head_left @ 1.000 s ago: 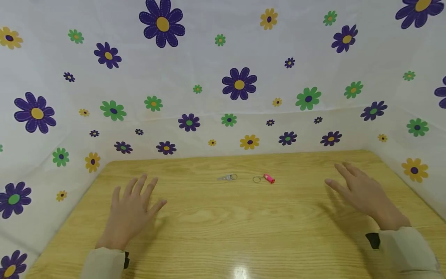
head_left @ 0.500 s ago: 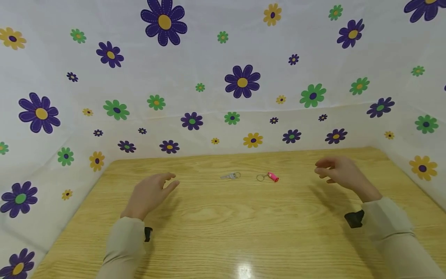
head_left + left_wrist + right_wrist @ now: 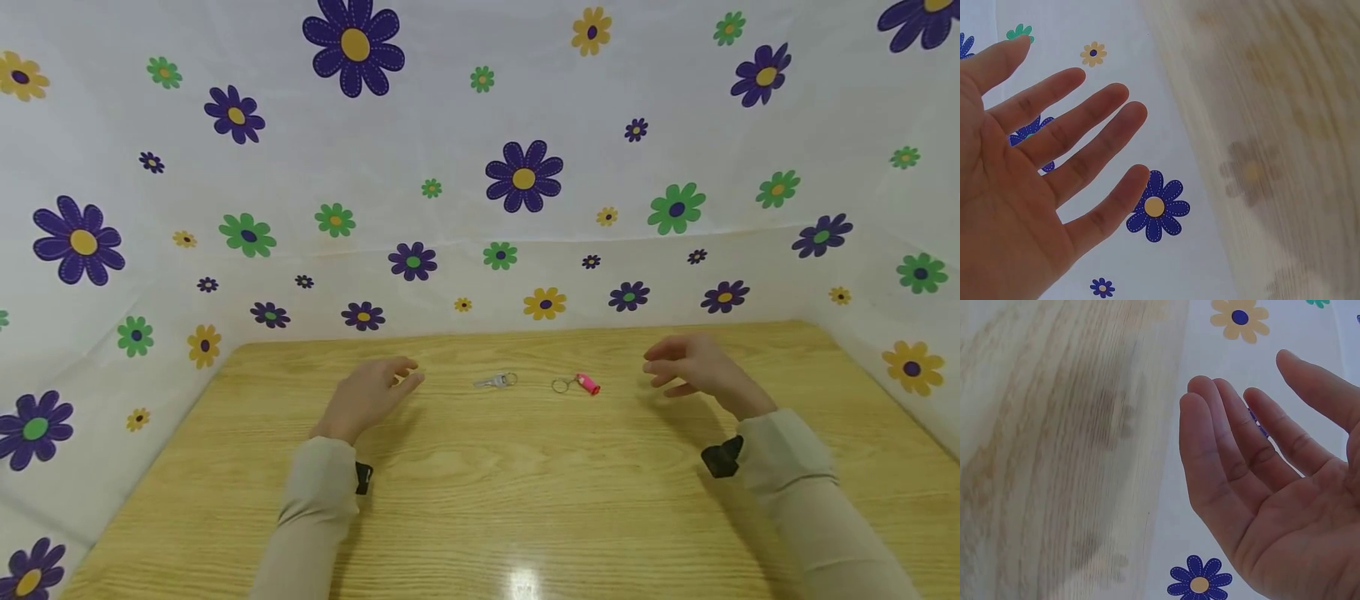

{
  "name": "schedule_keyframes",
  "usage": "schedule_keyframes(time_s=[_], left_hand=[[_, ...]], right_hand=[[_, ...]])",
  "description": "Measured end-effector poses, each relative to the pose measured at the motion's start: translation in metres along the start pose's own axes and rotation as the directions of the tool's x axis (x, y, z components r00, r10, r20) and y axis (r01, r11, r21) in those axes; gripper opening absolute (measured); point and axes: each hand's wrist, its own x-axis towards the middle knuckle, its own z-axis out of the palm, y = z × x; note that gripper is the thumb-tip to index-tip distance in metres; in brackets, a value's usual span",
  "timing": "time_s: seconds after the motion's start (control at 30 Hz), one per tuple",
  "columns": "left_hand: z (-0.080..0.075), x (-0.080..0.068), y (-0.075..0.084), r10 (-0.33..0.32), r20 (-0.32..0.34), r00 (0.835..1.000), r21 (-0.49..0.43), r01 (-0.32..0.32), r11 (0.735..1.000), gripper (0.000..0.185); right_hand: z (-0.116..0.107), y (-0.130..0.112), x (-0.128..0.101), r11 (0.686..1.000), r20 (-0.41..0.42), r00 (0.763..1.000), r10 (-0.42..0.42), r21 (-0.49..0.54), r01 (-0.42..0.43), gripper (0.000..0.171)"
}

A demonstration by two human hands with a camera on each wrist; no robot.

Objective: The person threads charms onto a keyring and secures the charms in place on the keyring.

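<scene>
A small silver key (image 3: 492, 381) with a ring lies near the middle of the wooden table in the head view. To its right is a pink whistle-like keychain piece (image 3: 588, 383), its metal ring (image 3: 561, 385) toward the key. My left hand (image 3: 369, 395) hovers left of the key, holding nothing; the left wrist view shows its fingers (image 3: 1085, 144) spread and relaxed. On the other side my right hand (image 3: 697, 372) hangs above the table, apart from the pink piece. Its fingers (image 3: 1260, 456) are loosely bent around nothing in the right wrist view.
A pale wooden table (image 3: 480, 500) spreads beneath both arms. White cloth (image 3: 420, 108) printed with purple, green and yellow flowers rises behind it and along both sides. Dark straps (image 3: 723, 457) sit at the wrists under light sleeves.
Both hands have moved inward toward the key and the pink piece. Their fingers, spread wide earlier, are now more gathered. The two small items lie where they were.
</scene>
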Motion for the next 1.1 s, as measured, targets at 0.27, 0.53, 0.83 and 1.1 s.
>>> schedule_keyframes(time_s=[0.27, 0.53, 0.83, 1.1], left_hand=[[0.013, 0.014, -0.002, -0.007, 0.032, 0.999, -0.108, 0.011, 0.994, 0.045], [0.025, 0.030, -0.006, -0.036, 0.083, 0.996, -0.254, 0.056, 0.966, 0.043], [0.017, 0.044, -0.006, -0.023, 0.158, 0.987, -0.477, 0.097, 0.874, 0.045], [0.015, 0.052, -0.005, -0.002, 0.257, 0.966, -0.566, 0.152, 0.810, 0.047]], right_hand=[[0.011, 0.004, 0.015, 0.999, 0.050, 0.998, 0.036, 0.035, -0.038, 0.048], [0.017, 0.001, 0.023, 0.997, 0.078, 0.995, 0.063, 0.050, -0.067, 0.047], [0.018, 0.000, 0.030, 0.992, 0.138, 0.987, 0.083, 0.085, -0.095, 0.046], [0.016, 0.001, 0.035, 0.987, 0.166, 0.983, 0.080, 0.125, -0.102, 0.045]])
